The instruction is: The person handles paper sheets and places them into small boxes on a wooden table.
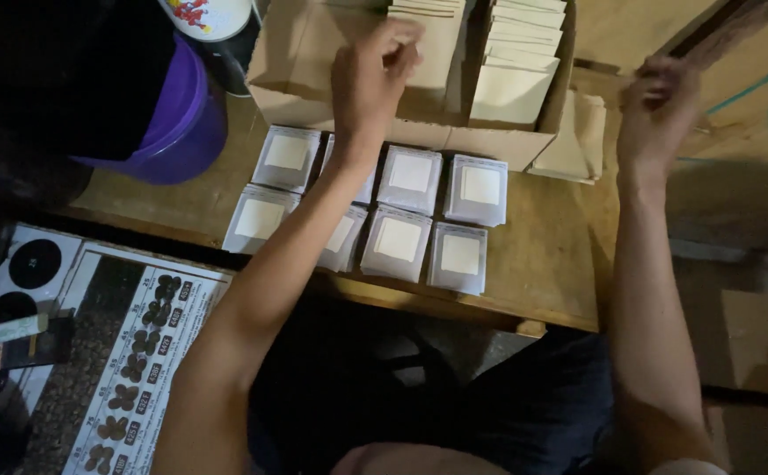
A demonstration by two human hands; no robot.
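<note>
Eight flat square packets, translucent with pale card inserts, are laid in two rows of four on the worn wooden table. At twelve o'clock, the left hand is pinched on cream envelopes inside a cardboard box. At two o'clock, the right hand is loosely curled; its hold cannot be told.

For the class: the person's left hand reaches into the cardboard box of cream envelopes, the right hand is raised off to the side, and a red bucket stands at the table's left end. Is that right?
One detail is wrong: the bucket is purple, not red, as the head view shows. The rest stands: the left hand reaches into the cardboard box of cream envelopes, and the right hand is raised off to the side.
</note>
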